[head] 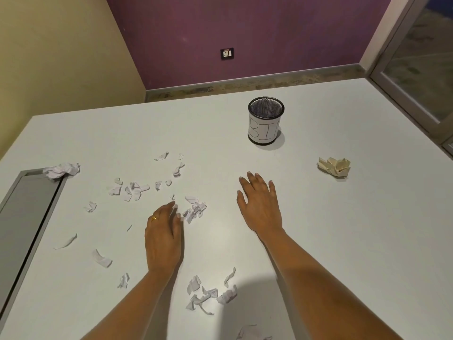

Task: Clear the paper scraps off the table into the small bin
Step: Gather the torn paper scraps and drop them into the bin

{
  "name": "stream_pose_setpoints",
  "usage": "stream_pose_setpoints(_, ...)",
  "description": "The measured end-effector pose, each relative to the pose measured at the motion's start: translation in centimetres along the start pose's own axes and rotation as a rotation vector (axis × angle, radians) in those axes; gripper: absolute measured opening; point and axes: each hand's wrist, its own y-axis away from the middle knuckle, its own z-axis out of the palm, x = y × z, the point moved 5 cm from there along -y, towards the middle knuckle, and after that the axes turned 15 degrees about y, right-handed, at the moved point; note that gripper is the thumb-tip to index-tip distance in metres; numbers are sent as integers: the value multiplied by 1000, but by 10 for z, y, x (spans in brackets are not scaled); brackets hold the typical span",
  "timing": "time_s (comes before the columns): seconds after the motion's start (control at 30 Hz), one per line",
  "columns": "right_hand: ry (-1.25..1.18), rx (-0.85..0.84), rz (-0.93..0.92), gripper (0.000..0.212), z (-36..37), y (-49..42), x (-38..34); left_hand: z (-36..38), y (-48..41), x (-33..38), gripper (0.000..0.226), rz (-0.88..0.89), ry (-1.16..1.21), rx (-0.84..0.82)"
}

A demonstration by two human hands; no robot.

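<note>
Several torn white paper scraps lie scattered over the left and near part of the white table. A small cluster of scraps sits just beyond the fingertips of my left hand, which lies low over the table and holds nothing. My right hand rests flat with fingers spread, empty, on bare table. The small bin, a black mesh cup wrapped in paper marked BIN, stands upright beyond my right hand. More scraps lie between my forearms.
A crumpled white paper ball sits at the corner of a grey recessed panel on the left. A crumpled cream paper ball lies right of the bin. A glass door frame borders the table's right side.
</note>
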Motion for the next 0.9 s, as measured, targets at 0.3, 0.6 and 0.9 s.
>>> stream_pose_setpoints(0.3,-20,4,4,65,-1,0,-1,23,-17,22,24,76,-87,-210)
stream_pose_setpoints(0.6,-30,24,11,61,-3,0,0,8,-29,31,14,-54,103,-84)
stream_pose_setpoints(0.9,3,49,20,55,-3,-1,0,18,-94,87,15,16,182,-85)
